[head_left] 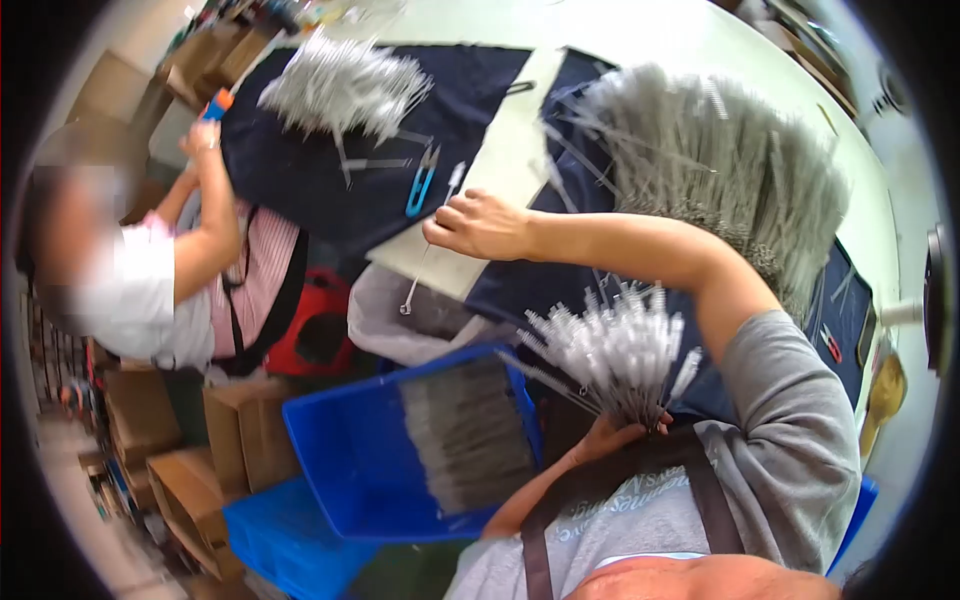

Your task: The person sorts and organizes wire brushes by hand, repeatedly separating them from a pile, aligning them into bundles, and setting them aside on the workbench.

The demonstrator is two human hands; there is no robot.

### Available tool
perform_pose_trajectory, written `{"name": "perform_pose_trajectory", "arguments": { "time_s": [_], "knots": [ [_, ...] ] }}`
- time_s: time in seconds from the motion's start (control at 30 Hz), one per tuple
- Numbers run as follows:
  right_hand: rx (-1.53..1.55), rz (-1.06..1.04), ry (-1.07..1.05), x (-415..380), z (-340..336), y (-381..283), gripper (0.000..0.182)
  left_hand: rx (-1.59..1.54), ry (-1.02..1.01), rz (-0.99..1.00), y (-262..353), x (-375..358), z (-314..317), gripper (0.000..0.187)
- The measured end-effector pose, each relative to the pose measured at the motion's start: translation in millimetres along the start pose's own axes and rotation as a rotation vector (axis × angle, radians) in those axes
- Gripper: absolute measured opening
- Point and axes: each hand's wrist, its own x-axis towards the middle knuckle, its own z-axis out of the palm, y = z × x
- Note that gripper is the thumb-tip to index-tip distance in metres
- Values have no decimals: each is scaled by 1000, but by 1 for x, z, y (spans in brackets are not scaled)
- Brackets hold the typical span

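Note:
My right hand [480, 225] is closed on a thin wire brush [457, 176], over a pale strip on the table. Its white bristle end points away from me; its looped wire end hangs toward the table's near edge. Close to my body, my left hand [615, 437] grips a bunch of similar brushes [615, 345] by their wire ends, white bristles fanned upward. Beyond my right hand lie blue thread snips [422, 182]. A pile of white brushes [345, 88] sits on the dark cloth, and a much larger heap [715, 150] stands to the right.
Below the table edge, a blue bin [330, 470] holds rows of grey brushes. A clear plastic bag [375, 335] hangs beside it. At left, another person [150, 280] sits holding a blue and orange object [217, 105]. Cardboard boxes [250, 430] and a red stool [315, 325] are nearby.

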Motion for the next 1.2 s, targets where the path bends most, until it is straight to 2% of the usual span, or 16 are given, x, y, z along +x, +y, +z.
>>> {"name": "perform_pose_trajectory", "arguments": {
  "time_s": [0.07, 0.13, 0.17, 0.27, 0.3, 0.47, 0.53, 0.6, 0.63, 0.73, 0.77, 0.87, 0.93, 1.0, 1.13, 1.2],
  "knots": [
    [310, 6, 216, 24, -34, -19, 19, -24, 6, -3, 9, 0, 7, 29],
    [767, 171, 360, 61, -63, -48, 17, -37, -10, 51, 7, -4, 9, 29],
    [880, 233, 315, 68, -64, -56, 15, -50, -29, 62, 4, -3, 8, 31],
    [717, 232, -60, 58, -15, -67, 13, -51, -68, 87, 1, -4, 10, 33],
    [670, 239, -206, 48, -8, -64, 18, -42, -78, 92, 1, -5, 11, 33],
    [679, 406, -274, 0, -18, -31, 28, -10, -75, 70, 6, -10, 24, 30],
    [653, 427, -196, -14, -56, -13, 21, -37, -71, 51, 8, -10, 27, 28],
    [581, 506, -228, -29, -108, 0, 19, -52, -82, 35, 5, -9, 33, 26],
    [600, 597, -164, -40, -137, 3, 19, -181, -33, 87, 3, -9, 43, 26],
    [835, 922, 106, -93, -218, -4, 20, -22, -39, 60, -8, -4, 41, 28],
    [856, 974, 163, -113, -244, -11, 19, -39, 7, 136, -11, -2, 48, 25],
    [821, 1161, 344, -174, -308, -56, 17, 224, 121, 67, -8, 6, 57, 22],
    [841, 1303, 405, -230, -323, -94, 16, 122, 283, -8, -10, 12, 69, 19],
    [852, 1493, 302, -270, -315, -136, 20, 148, 316, -21, -20, 18, 72, 23],
    [1061, 1574, 187, -307, -288, -191, 41, 183, 185, -97, -43, 41, 92, 29],
    [1377, 1714, 311, -306, -304, -193, 41, 225, 72, -136, -63, 55, 98, 31]
  ]
}}
